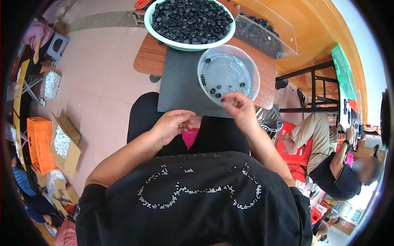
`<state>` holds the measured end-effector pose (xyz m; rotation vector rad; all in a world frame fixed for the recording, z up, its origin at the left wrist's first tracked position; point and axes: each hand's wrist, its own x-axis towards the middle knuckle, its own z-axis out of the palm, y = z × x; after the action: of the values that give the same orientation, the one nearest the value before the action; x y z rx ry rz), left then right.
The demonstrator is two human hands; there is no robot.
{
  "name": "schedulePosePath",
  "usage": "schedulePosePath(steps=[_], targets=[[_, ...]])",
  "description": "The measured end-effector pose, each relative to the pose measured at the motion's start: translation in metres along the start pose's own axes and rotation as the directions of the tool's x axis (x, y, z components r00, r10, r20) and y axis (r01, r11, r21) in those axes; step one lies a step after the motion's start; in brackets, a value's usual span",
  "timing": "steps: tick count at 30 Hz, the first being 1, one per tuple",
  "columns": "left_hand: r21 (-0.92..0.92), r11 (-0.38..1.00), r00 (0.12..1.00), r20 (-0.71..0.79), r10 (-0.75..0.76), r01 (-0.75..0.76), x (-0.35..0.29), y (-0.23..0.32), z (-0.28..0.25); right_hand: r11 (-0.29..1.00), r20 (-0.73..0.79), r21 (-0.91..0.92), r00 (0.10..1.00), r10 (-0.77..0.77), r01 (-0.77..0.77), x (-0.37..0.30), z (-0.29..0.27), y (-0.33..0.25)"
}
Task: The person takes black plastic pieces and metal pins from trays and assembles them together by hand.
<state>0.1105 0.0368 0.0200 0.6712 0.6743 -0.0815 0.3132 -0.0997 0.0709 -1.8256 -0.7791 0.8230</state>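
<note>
1. At the far edge of the worktop (146, 55), a smooth, pale green plastic bowl (184, 46) was heaped with small, round black caps (191, 20)
2. The left hand (174, 125) hung just off the near edge, its thumb and fingers drawn together; whether they had hold of anything, I could not tell
3. Toward the right edge stood a shallow, round, see-through tub (215, 74), with thin, clear strips (236, 65) scattered inside
4. The right hand (243, 114) was at the tub's near rim, thumb and forefinger pinched nearly closed on a small black piece (222, 100)
5. At the far right corner, a rectangular clear box (292, 44) held more dark parts
6. In the room, from the left, came an orange slatted crate (39, 149), an open cardboard carton (72, 158) of white pieces and pale floor tiles (98, 82)
7. The worktop was reddish-brown wood grain, a dark, matt mat (176, 78) reaching its near edge
8. Farther right were a red plastic seat (293, 143), a seated person (334, 174) and a green mesh basket (344, 73)
9. The caps were glossless and cup-like, packed in the bowl, with a few loose in the tub
</note>
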Motion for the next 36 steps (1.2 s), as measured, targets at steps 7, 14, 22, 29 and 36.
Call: schedulePosePath(steps=[7, 14, 22, 29, 36], targets=[[-0.115, 0.993, 0.996, 0.087, -0.009, 0.019, 0.002, 0.0, 0.038, 0.968, 0.123, -0.093, 0.967, -0.222, 0.234, -0.032, 0.039, -0.002], [-0.128, 0.992, 0.99, 0.142, -0.003, 0.021, -0.004, -0.003, 0.041, 0.982, 0.185, 0.03, 0.965, -0.187, 0.185, -0.033, 0.032, 0.01], [-0.162, 0.987, 0.997, 0.073, 0.018, -0.006, 0.007, -0.004, 0.05, 0.944, 0.135, 0.041, 0.935, -0.329, 0.327, -0.031, 0.025, 0.016], [-0.154, 0.988, 0.998, 0.063, 0.012, -0.002, -0.001, -0.003, 0.049, 0.915, 0.137, -0.003, 0.907, -0.399, 0.403, -0.036, 0.026, 0.01], [-0.031, 0.997, 0.997, 0.037, 0.069, -0.067, -0.005, -0.006, 0.055, 0.967, 0.27, 0.253, 0.958, -0.097, 0.027, -0.032, 0.031, 0.027]])
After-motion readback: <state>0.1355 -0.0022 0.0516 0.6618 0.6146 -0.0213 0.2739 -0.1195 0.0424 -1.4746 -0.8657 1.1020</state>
